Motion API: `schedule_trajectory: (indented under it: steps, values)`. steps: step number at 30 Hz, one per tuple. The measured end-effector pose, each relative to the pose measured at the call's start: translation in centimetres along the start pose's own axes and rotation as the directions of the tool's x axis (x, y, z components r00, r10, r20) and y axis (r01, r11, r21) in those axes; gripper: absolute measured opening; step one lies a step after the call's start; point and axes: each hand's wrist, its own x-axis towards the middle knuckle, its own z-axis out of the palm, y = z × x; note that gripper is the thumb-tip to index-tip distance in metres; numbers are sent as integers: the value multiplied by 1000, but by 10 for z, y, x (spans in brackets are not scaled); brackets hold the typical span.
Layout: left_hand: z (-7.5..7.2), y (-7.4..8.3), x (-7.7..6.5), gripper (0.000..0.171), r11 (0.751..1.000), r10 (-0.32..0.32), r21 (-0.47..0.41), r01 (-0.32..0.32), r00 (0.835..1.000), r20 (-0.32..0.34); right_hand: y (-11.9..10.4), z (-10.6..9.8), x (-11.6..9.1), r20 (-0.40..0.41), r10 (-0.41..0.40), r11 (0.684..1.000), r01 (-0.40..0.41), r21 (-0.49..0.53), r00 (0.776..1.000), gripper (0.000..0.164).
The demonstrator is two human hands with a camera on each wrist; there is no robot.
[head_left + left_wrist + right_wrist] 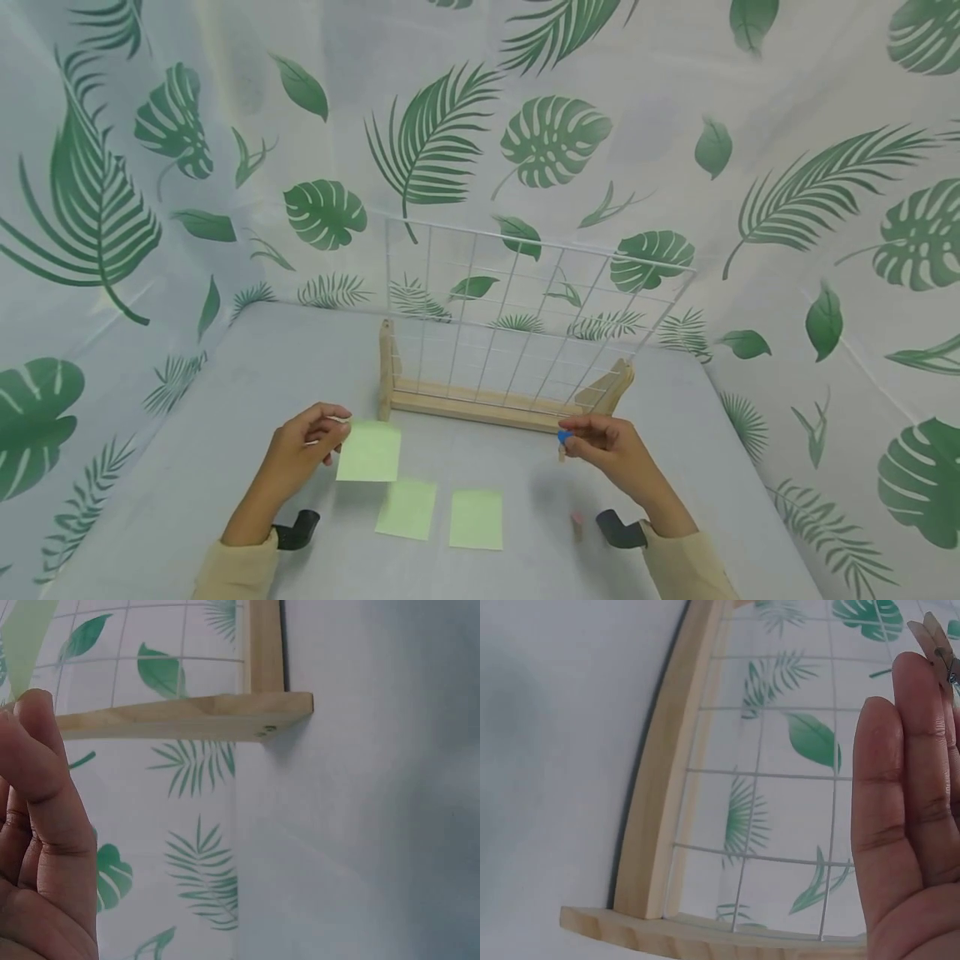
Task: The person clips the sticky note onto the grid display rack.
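Note:
My left hand [303, 446] pinches a pale green sticky note [369, 452] by its upper left corner, above the table. In the left wrist view only a sliver of the note [26, 637] shows at the fingertips. A small wooden clothespin [935, 645] with a blue piece [564, 437] on it is pinched between thumb and fingers of my right hand [611, 450]. Both hands are in front of a white wire grid [517, 325] on a wooden stand [480, 408]. Two more green notes, one left [407, 510] and one right [476, 520], lie flat on the table.
Another small clothespin [577, 525], pinkish at its top, is on the table at the right, below my right hand. Black wrist mounts [298, 530] project inward from both forearms. A leaf-patterned curtain [435, 142] surrounds the white table [300, 358].

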Motion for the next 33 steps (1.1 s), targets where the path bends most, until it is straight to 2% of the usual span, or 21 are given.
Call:
schedule_trajectory:
  steps: [4,9,21,33]
  values:
    - [3,2,1,14,1000,25,18,-25,1000,-4,-1,1,0,-32,37,999,-37,-7,999,21]
    - [4,3,2,9,999,45,26,-45,999,-3,-4,0,2,-35,51,999,-51,3,998,18]
    - [0,14,8,11,996,81,22,-81,996,-20,-15,3,10,-24,21,998,-20,52,999,19]
    - [1,26,13,12,997,82,3,-82,997,-14,-26,5,19,-17,18,999,-18,37,1000,18]
